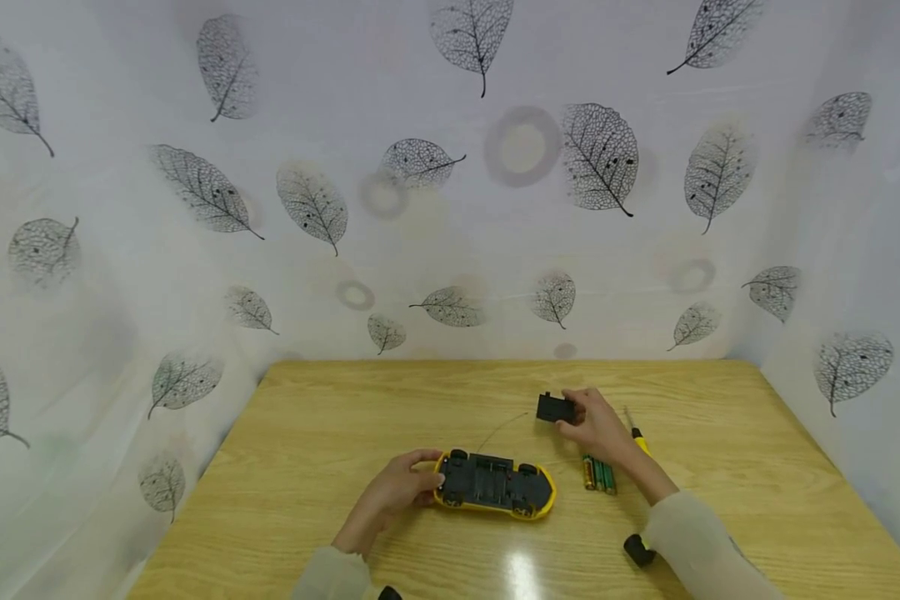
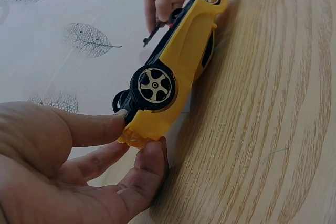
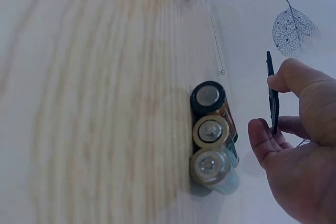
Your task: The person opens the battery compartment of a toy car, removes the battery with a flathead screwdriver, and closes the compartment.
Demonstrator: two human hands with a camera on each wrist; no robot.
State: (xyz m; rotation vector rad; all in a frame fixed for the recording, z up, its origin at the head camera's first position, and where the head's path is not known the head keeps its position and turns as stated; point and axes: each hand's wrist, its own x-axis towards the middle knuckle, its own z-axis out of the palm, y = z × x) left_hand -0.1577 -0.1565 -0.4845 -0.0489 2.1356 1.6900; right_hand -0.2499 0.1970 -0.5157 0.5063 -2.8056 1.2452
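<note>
A yellow toy car (image 1: 492, 486) lies upside down on the table, its black underside facing up and a battery recess showing in the middle. My left hand (image 1: 401, 486) grips one end of the car between thumb and fingers; the left wrist view shows the thumb on the black base and fingers under the yellow body (image 2: 184, 51). Farther back and to the right, my right hand (image 1: 596, 427) pinches a flat black battery cover (image 1: 555, 408) above the table. In the right wrist view the cover (image 3: 272, 93) is seen edge-on between thumb and fingers.
Three batteries (image 1: 598, 473) lie side by side just below my right hand. A screwdriver (image 1: 636, 432) with a yellow and black handle lies partly behind the right forearm. A black-ended object (image 1: 637, 550) sits by the right sleeve. A thin wire antenna (image 1: 501, 431) extends behind the car.
</note>
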